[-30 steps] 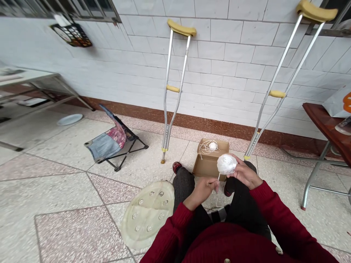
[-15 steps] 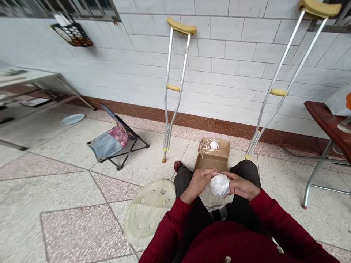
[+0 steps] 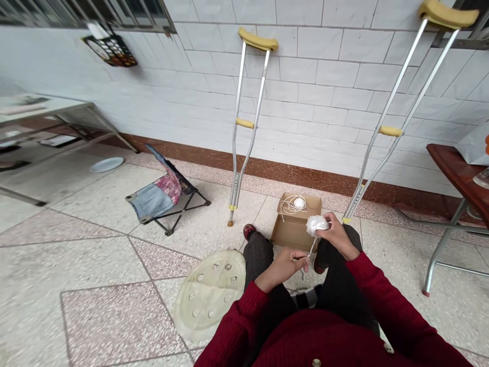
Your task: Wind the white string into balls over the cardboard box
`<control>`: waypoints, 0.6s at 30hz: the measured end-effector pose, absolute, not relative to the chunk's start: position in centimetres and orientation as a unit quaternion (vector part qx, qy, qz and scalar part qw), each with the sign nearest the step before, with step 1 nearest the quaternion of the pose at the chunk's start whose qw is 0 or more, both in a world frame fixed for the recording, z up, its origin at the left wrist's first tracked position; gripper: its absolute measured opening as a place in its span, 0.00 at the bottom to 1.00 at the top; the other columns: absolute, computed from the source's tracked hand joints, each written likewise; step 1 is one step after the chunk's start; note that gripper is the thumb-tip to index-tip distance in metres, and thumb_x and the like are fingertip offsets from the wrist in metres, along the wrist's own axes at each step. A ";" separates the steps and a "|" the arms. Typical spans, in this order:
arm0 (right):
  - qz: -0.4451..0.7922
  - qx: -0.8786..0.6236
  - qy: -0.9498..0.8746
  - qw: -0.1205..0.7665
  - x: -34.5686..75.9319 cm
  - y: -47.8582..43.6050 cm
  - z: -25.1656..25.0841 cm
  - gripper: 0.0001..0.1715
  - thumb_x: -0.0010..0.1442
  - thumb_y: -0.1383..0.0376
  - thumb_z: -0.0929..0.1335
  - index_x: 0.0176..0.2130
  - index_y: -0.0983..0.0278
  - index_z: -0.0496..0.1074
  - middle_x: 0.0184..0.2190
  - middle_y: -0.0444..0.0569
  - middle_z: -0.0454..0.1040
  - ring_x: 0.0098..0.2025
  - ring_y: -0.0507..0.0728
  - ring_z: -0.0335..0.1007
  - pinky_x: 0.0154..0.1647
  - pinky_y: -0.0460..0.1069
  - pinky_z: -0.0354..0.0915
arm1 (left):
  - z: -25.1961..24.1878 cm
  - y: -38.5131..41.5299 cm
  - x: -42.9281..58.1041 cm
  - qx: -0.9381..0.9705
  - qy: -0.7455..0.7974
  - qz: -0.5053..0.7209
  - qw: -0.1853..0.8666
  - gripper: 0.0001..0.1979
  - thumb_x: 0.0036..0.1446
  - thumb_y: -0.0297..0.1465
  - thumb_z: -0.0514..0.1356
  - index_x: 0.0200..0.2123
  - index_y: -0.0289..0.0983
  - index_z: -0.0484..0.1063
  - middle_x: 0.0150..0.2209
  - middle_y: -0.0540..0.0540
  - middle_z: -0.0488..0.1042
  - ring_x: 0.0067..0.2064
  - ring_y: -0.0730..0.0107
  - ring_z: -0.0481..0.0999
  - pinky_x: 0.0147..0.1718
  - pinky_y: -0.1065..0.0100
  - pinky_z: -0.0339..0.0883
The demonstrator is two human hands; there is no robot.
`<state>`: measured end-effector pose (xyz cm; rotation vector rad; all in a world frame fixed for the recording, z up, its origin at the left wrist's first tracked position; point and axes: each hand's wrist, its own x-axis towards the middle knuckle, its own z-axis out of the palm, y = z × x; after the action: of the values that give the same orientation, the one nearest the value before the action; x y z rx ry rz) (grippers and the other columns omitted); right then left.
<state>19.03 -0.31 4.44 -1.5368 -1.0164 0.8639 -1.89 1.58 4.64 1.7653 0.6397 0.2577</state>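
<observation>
My right hand [image 3: 338,236] grips a white ball of yarn [image 3: 317,225] above my right knee. From the ball a short strand of yarn [image 3: 312,247] runs down to my left hand [image 3: 289,265], whose thumb and fingers pinch it between my knees. Just beyond my hands an open cardboard box [image 3: 290,232] lies on the floor. In its far half sits a second, smaller white ball [image 3: 299,203] with loose loops of thin white cord around it.
Two crutches [image 3: 244,123] [image 3: 389,131] lean on the tiled wall. A low folding chair [image 3: 155,199] stands left, near a round pale mat [image 3: 210,293] on the floor. A reddish-brown table [image 3: 454,168] is at right, a long table [image 3: 49,109] at far left.
My right hand has lifted the yarn ball up and away toward the box. My left hand has come off the ball and now holds a strand drawn from it.
</observation>
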 end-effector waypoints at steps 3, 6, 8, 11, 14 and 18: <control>0.359 -0.616 -0.414 0.566 19.6 -0.3 4.4 0.25 0.43 0.61 0.71 0.42 0.61 0.62 0.37 0.45 0.67 0.34 0.55 0.64 0.31 0.48 0.61 | 5.0 1.8 -2.3 0.730 0.257 0.079 0.628 0.21 0.60 0.43 0.55 0.27 0.33 0.77 0.24 0.48 0.76 0.29 0.71 0.71 0.33 0.73 0.63; 0.289 -0.646 -0.458 0.538 20.1 -0.1 4.5 0.28 0.40 0.62 0.72 0.42 0.61 0.63 0.39 0.46 0.67 0.37 0.56 0.64 0.37 0.50 0.61 | 5.8 1.7 -2.4 0.730 0.240 0.067 0.637 0.21 0.60 0.43 0.55 0.29 0.33 0.77 0.25 0.48 0.76 0.30 0.71 0.72 0.34 0.73 0.64; 0.261 -0.673 -0.502 0.477 20.1 -0.3 4.0 0.28 0.37 0.64 0.73 0.41 0.62 0.66 0.38 0.46 0.67 0.40 0.58 0.63 0.41 0.51 0.61 | 6.6 2.0 -2.4 0.746 0.238 0.080 0.616 0.20 0.61 0.42 0.54 0.28 0.33 0.77 0.27 0.48 0.76 0.32 0.71 0.72 0.35 0.73 0.63; 0.374 -0.632 -0.551 0.397 19.0 -1.7 3.0 0.27 0.36 0.68 0.72 0.40 0.62 0.69 0.36 0.44 0.67 0.39 0.57 0.63 0.40 0.51 0.60 | 8.0 3.3 -2.6 0.785 0.266 0.144 0.541 0.19 0.61 0.39 0.54 0.26 0.34 0.76 0.28 0.48 0.76 0.32 0.71 0.71 0.36 0.72 0.62; 0.601 -0.503 -0.507 0.358 17.6 -3.8 3.2 0.27 0.40 0.69 0.71 0.44 0.62 0.70 0.35 0.44 0.69 0.34 0.54 0.64 0.34 0.48 0.61 | 8.3 4.9 -3.0 0.809 0.284 0.192 0.478 0.17 0.60 0.38 0.56 0.26 0.34 0.77 0.29 0.48 0.75 0.33 0.70 0.71 0.36 0.71 0.62; 0.706 -0.403 -0.398 0.426 16.9 -4.9 5.2 0.30 0.41 0.69 0.72 0.47 0.61 0.69 0.37 0.45 0.70 0.34 0.54 0.65 0.29 0.45 0.62 | 6.3 5.4 -2.7 0.784 0.300 0.196 0.507 0.17 0.59 0.39 0.55 0.29 0.33 0.77 0.29 0.48 0.75 0.33 0.69 0.71 0.34 0.71 0.62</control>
<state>16.94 -4.93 5.18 -1.0085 -0.9948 1.7641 -2.74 5.39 6.26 1.8899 0.7225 0.4715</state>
